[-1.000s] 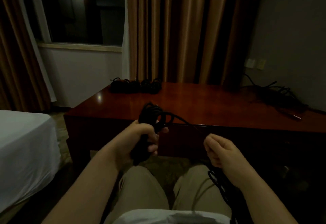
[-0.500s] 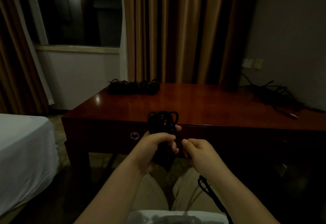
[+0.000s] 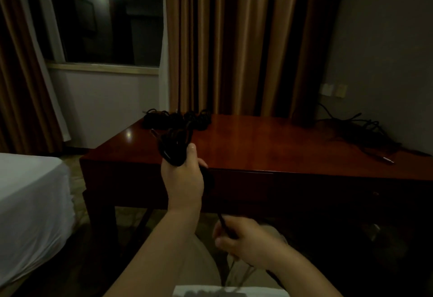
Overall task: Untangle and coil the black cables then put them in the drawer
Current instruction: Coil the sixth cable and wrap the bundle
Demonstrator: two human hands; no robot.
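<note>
desk (image 3: pixel 269 147): glossy reddish wood
cable coil (image 3: pixel 173 147): matt black
curtains (image 3: pixel 234 39): pleated cloth
bed sheet (image 3: pixel 30 203): smooth white cloth

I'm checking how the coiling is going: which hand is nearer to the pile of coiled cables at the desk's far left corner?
The left hand. It is raised at the desk's front edge, gripping a cable bundle just below the pile. The right hand is low over the lap, pinching the trailing cable.

The glossy reddish-brown wooden surface (image 3: pixel 269 147) carries coiled black cables (image 3: pixel 178 120) at its far left corner and a loose tangled black cable heap (image 3: pixel 360 135) at its right end.
</note>
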